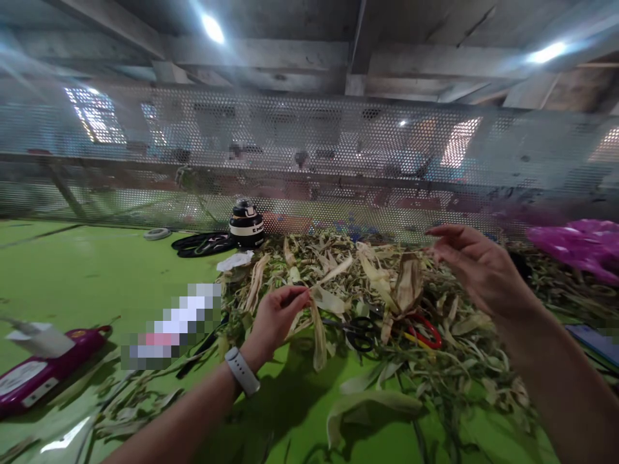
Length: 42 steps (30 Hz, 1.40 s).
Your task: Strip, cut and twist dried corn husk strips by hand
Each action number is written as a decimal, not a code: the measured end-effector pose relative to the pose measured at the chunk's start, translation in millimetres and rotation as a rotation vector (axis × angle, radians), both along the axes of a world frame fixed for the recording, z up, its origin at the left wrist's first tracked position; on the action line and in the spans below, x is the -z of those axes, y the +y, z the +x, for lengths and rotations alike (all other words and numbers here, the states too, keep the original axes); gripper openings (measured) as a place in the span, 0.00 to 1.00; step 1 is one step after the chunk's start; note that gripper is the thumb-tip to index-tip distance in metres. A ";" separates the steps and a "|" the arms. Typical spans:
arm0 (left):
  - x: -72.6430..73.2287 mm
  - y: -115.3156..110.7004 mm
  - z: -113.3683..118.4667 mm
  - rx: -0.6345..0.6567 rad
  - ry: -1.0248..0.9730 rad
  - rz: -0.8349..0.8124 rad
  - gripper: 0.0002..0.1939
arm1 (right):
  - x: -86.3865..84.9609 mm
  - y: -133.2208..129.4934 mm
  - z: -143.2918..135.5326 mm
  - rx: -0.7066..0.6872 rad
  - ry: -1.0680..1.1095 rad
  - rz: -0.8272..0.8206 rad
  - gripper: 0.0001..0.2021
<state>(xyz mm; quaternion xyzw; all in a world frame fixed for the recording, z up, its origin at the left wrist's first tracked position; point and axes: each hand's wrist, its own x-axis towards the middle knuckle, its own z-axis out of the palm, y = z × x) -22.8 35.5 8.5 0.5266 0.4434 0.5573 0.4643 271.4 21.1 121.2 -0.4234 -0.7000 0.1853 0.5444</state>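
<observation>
My left hand (275, 320), with a pale watch strap on its wrist, is closed in a pinch. From its fingertips hangs a thin, pale dried husk strip (318, 335). My right hand (476, 267) is raised at the right, above the heap of dried husks (333, 258). Its thumb and fingers curl together; whatever lies between the tips is too small to make out. Black-handled scissors (360, 333) lie just right of my left hand. A red-handled tool (428, 332) rests among the husks, below and left of my right hand. One wide husk (372, 407) lies nearer me.
A black bottle (246, 224) stands behind the heap beside a coiled black cord (200, 245). A purple power strip (53, 367) with a white plug sits at left on the green table (120, 270). Pink plastic (580, 248) lies at far right. A perforated metal screen (290, 142) rises behind.
</observation>
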 end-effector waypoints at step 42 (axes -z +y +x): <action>-27.8 -34.2 4.0 0.562 0.364 0.309 0.08 | 47.2 -22.6 -81.8 -0.569 -0.083 -0.596 0.05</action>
